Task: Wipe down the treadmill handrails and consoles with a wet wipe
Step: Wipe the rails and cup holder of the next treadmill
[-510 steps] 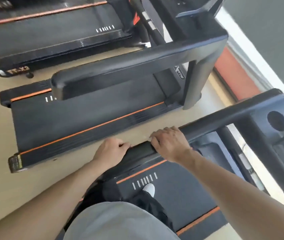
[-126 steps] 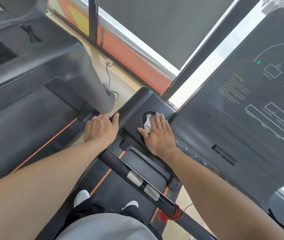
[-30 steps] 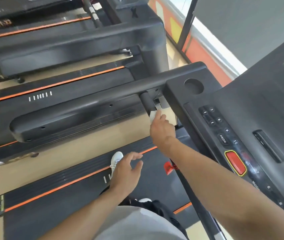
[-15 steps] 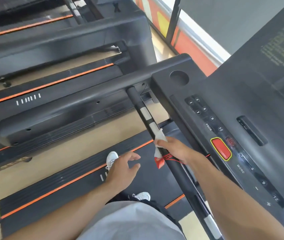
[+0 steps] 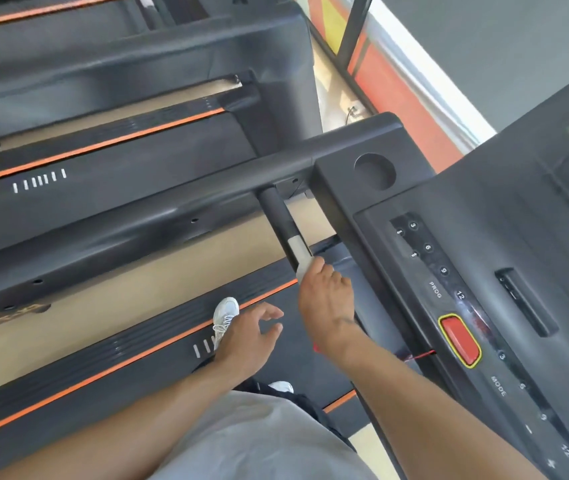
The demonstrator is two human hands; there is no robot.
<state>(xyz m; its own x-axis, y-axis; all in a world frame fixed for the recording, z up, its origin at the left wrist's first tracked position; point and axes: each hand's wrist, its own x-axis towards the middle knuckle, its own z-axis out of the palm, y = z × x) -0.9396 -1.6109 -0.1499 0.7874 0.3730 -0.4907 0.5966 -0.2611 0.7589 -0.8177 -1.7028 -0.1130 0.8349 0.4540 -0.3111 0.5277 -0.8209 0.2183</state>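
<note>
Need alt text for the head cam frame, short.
A person's right hand grips the black cylindrical treadmill grip bar just below its silver sensor plate; no wipe visible. The left hand hovers open above the black treadmill belt, beside the console's red stop button.

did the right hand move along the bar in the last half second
Yes. The right hand slid up the bar toward the console; it was down by the red cord, and now grips at the silver sensor.

One head-worn camera looks steeply down, close over the treadmill console (image 5: 484, 271) and belt (image 5: 158, 368).
</note>
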